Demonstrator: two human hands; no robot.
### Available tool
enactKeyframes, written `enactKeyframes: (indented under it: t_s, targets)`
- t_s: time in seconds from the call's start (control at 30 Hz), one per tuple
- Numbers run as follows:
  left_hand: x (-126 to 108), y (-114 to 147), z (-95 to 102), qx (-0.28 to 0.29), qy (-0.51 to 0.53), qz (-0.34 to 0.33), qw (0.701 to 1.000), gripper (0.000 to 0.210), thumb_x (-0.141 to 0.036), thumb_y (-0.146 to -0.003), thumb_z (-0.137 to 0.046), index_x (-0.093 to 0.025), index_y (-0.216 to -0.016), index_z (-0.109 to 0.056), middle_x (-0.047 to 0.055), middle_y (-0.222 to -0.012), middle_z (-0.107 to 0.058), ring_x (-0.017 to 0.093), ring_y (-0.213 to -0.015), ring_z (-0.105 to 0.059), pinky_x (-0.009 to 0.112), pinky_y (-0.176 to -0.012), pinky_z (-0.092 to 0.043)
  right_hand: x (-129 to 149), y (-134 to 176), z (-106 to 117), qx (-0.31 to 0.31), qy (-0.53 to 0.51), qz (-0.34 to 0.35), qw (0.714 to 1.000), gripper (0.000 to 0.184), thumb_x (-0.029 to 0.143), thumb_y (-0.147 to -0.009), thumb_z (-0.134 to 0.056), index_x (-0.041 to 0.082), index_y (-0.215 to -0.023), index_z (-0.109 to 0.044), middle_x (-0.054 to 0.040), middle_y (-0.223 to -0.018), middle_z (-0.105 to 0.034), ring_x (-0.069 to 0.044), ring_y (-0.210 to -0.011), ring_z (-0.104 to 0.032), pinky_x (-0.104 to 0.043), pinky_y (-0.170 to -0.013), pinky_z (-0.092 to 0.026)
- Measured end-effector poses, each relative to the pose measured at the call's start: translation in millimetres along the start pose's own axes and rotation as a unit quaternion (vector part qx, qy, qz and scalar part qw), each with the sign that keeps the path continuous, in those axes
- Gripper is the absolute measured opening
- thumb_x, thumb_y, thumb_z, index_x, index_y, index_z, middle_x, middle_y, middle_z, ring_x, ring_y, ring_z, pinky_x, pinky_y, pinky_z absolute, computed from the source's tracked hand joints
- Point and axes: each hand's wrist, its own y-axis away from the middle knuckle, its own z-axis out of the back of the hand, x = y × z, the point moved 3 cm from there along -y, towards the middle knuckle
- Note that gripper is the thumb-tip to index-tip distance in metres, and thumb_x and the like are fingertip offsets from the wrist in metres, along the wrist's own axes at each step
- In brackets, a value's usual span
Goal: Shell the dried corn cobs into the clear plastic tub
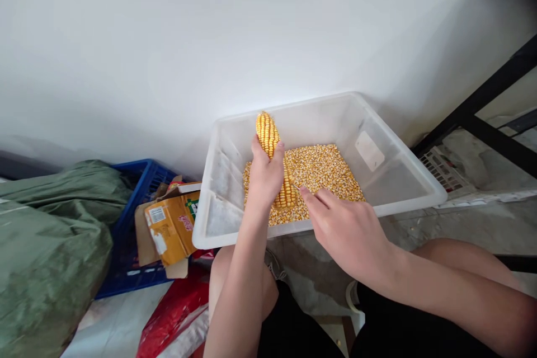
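Observation:
My left hand [267, 173] is wrapped round the middle of a yellow ear of corn [267, 133], which slants over a translucent plastic bin [321, 104]. Its top end sticks up past my thumb, and its lower part shows kernel rows below the fingers. My right hand [346, 226] is closed on a thin metal tool [296, 186], whose tip meets the side of the ear; the handle is hidden in my fist. Loose corn kernels [325, 170] cover the bottom of the bin beneath both hands.
Left of the bin, a blue crate [126, 268] holds a torn cardboard box [172, 226], with a green cloth-like bundle [50, 235] beside it. Red packaging [176, 307] lies nearby on the floor. A black metal frame [482, 100] stands at right. Behind is a white wall [210, 28].

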Motion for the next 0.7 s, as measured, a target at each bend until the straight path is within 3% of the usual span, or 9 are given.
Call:
enactKeyframes:
  t_s: [0.07, 0.17, 0.33, 0.57, 0.7]
  targets:
    - [2, -2, 2.5, -0.011, -0.012, 0.004, 1.0, 0.063, -0.051, -0.093, -0.049, -0.021, -0.145, -0.03, 0.017, -0.145, -0.049, 0.033, -0.132, -0.049, 0.05, -0.113, -0.035, -3, -3, -3, 0.013, -0.031, 0.002, 0.999, 0.039, 0.013, -0.094, -0.048, 0.016, -0.129, -0.064, -0.004, -0.082, -0.068, -0.013, -0.053, -0.055, -0.032, -0.048, -0.023]
    - [2, -3, 3.2, -0.009, -0.023, -0.024, 0.999, 0.065, -0.049, -0.091, -0.054, -0.02, -0.145, -0.031, 0.018, -0.146, -0.048, 0.036, -0.137, -0.044, 0.052, -0.115, -0.03, -17, -16, -2, 0.059, -0.123, 0.021, 0.99, 0.03, 0.017, -0.095, -0.047, 0.02, -0.11, -0.073, -0.0027, -0.08, -0.068, -0.014, -0.062, -0.058, -0.031, -0.053, -0.029]
    - [-3, 2, -4.8, 0.051, -0.021, -0.068, 0.996, 0.065, -0.049, -0.089, -0.058, -0.023, -0.144, -0.034, 0.015, -0.148, -0.046, 0.036, -0.14, -0.04, 0.053, -0.117, -0.028, -40, -34, 5, 0.115, -0.218, 0.1, 0.964, 0.027, 0.018, -0.095, -0.049, 0.022, -0.089, -0.075, -0.0021, -0.075, -0.067, -0.014, -0.066, -0.057, -0.029, -0.062, -0.033]
    - [0, -3, -1.5, 0.011, 0.005, -0.025, 1.0, 0.055, -0.054, -0.093, -0.048, -0.024, -0.138, -0.038, 0.014, -0.138, -0.054, 0.031, -0.128, -0.052, 0.049, -0.111, -0.037, -13, -16, -9, 0.04, -0.077, 0.003, 0.996, 0.031, 0.015, -0.098, -0.04, 0.017, -0.113, -0.066, -0.0051, -0.085, -0.067, -0.014, -0.059, -0.055, -0.032, -0.053, -0.019]
    - [2, -4, -0.3, 0.005, -0.016, -0.019, 1.0, 0.059, -0.053, -0.093, -0.05, -0.022, -0.141, -0.036, 0.016, -0.141, -0.051, 0.034, -0.132, -0.049, 0.051, -0.112, -0.034, -6, -14, -15, 0.056, -0.088, -0.014, 0.994, 0.029, 0.016, -0.099, -0.04, 0.017, -0.114, -0.064, -0.0056, -0.089, -0.068, -0.014, -0.059, -0.057, -0.033, -0.052, -0.018]
